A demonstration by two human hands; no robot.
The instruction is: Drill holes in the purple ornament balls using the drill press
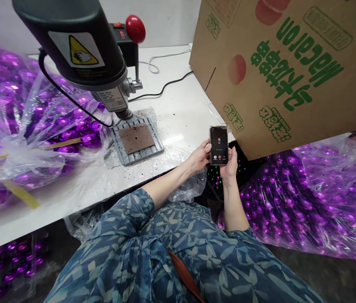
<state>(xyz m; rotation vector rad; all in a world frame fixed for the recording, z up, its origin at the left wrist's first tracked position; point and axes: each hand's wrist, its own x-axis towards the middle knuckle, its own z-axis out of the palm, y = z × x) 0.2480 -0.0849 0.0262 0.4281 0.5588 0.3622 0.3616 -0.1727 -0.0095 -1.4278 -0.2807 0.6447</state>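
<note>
A smartphone point(219, 147) with a dark call screen, a red button near its bottom, is held upright in front of me. My left hand point(202, 155) grips its left edge, the thumb along the side. Around its lower right edge my right hand point(229, 165) is wrapped, the fingers partly hidden behind the phone. To the left on the table stands a bench drill press point(80, 50) with a red-knobbed lever. On its slotted metal base point(143, 153) lies a brown board point(132, 143) with a small hole and scattered dark chips.
A large cardboard box point(279, 80) stands at the right on the white table point(171, 118). Clear bags of shiny purple balls lie left point(17, 122) and right point(304, 202). A black cable point(165, 86) runs behind the drill press. Crumpled plastic point(190, 185) hangs over the table's front edge.
</note>
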